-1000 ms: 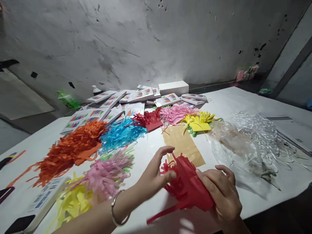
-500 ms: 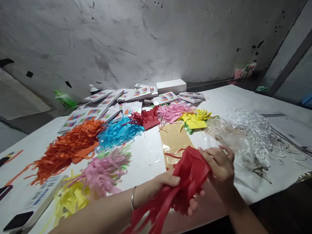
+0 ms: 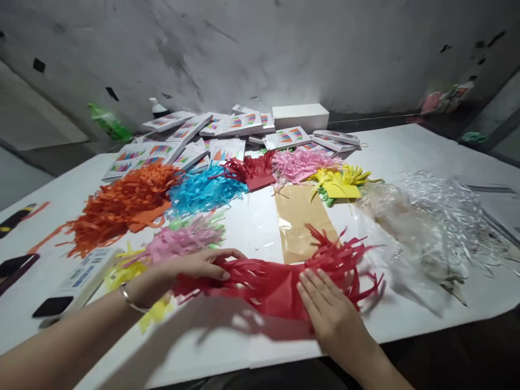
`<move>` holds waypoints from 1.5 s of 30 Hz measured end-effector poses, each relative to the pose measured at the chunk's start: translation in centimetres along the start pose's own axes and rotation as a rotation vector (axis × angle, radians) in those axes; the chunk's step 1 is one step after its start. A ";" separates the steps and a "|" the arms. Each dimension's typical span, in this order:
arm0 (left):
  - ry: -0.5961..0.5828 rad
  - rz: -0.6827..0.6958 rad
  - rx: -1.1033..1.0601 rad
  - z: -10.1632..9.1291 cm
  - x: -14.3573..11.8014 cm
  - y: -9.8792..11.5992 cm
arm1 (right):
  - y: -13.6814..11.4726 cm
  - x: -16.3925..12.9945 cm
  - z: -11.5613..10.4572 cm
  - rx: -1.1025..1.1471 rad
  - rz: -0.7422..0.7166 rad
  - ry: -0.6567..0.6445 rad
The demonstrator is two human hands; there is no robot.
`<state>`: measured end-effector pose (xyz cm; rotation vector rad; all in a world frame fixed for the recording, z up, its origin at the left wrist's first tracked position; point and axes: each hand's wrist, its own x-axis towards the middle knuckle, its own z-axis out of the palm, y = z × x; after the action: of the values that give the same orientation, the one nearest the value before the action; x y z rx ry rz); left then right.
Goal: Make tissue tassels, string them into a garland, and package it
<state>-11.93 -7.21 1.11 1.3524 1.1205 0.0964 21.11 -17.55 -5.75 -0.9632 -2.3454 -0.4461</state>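
A red tissue paper tassel (image 3: 280, 295) lies spread sideways near the front of the table, its cut strips fanning out at both ends. My left hand (image 3: 203, 271) curves around the strips at its left end, thumb in front and fingers behind; the fingertips are partly hidden. On the smooth middle section, my right hand (image 3: 331, 306) rests flat, fingers stretched out and together. Just behind the tassel is a brown sheet in clear plastic (image 3: 303, 216).
Orange (image 3: 125, 208), blue (image 3: 207, 189) and pink tassels (image 3: 179, 241) lie left, with another red tassel (image 3: 255, 170) and a yellow one (image 3: 345, 181) behind. Printed boxes (image 3: 239, 124) pile up by the wall. Clear plastic (image 3: 402, 227) and white strings (image 3: 442, 211) lie right.
The red tassel has come down from between my raised hands onto the table and is spread out. My left hand has moved left along it; my right hand has flattened onto it.
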 end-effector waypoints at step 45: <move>0.373 0.769 0.837 11.6 -0.1 -3.3 | -3.0 2.7 0.9 0.254 -0.124 -0.216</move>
<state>-5.90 -16.55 -3.59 2.5572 0.8980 0.4949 17.04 -17.68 -5.07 -0.7821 -2.5876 -0.0882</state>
